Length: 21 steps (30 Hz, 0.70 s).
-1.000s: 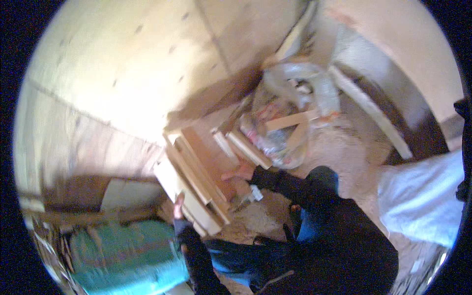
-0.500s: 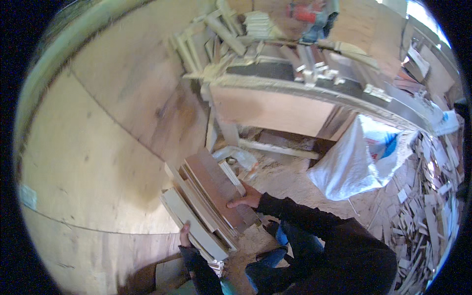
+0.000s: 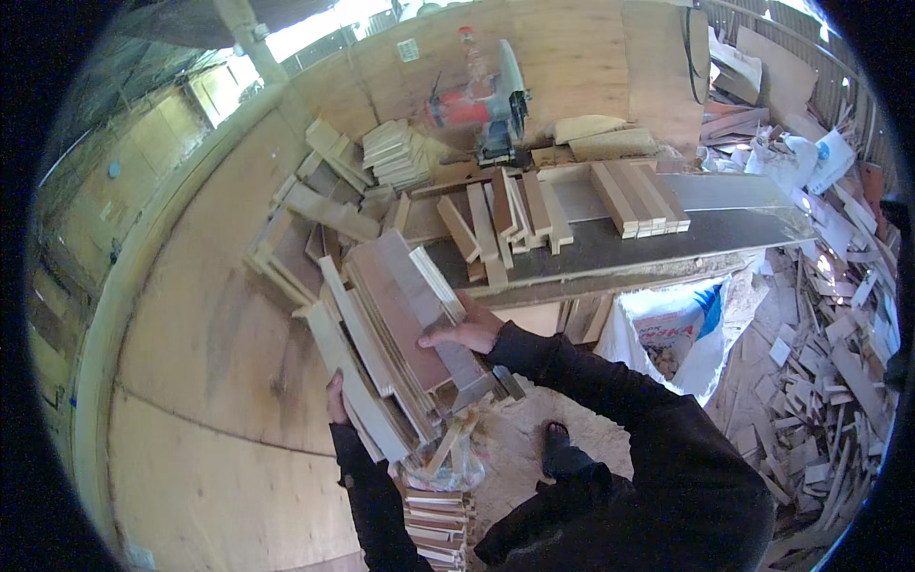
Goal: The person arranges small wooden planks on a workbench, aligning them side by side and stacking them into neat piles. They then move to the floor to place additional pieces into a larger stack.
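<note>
A thick bundle of flat wooden boards [image 3: 398,272] is held between my two hands, tilted, in front of the workbench's left end. My left hand [image 3: 337,398] grips its outer left side, thumb along a pale board. On the right side my right hand [image 3: 472,329] clasps the bundle, its thumb across a brownish board face; its other fingers are mostly hidden. Just beyond the bundle, loose wooden pieces [image 3: 329,210] lie in a heap on the bench's left end. Several short strips [image 3: 515,214] lie side by side farther right on the bench.
A red and grey power saw [image 3: 477,105] stands at the bench's back. A neat block of strips [image 3: 639,198] sits on the dark benchtop [image 3: 720,224]. An open white sack [image 3: 701,357] stands below. Wood offcuts [image 3: 829,381] cover the right floor; stacked strips [image 3: 438,529] lie near my legs.
My hands have raised the bundle of boards from low by the plywood wall toward the bench. The view has tilted up, showing more of the benchtop, saw and back wall.
</note>
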Motion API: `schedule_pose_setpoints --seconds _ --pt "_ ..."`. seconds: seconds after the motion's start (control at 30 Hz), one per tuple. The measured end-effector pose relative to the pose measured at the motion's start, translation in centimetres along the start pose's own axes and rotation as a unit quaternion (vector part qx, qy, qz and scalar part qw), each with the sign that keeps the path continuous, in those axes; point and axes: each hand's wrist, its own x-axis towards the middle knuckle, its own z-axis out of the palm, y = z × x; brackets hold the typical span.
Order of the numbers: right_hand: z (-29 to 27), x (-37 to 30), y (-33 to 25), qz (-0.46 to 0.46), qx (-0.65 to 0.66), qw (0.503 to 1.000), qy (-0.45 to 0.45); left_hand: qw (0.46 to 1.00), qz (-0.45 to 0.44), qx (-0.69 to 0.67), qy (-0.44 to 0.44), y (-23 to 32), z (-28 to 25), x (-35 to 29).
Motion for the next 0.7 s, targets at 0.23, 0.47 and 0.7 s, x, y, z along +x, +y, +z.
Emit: schedule_pose_setpoints --seconds 0.23,0.47,0.7 --pt "-9.7 8.5 0.4 -0.026 0.013 0.995 0.098 0.998 -0.046 -0.026 -0.033 -1.0 5.9 14.9" --pt "-18.4 18.8 3.5 -0.043 -0.028 0.996 0.076 0.988 -0.073 -0.037 -0.132 -4.3 7.6 28.2" --pt "-19.3 21.8 5.6 0.185 -0.411 0.816 0.363 0.973 -0.098 0.184 -0.098 -8.2 6.7 38.2"
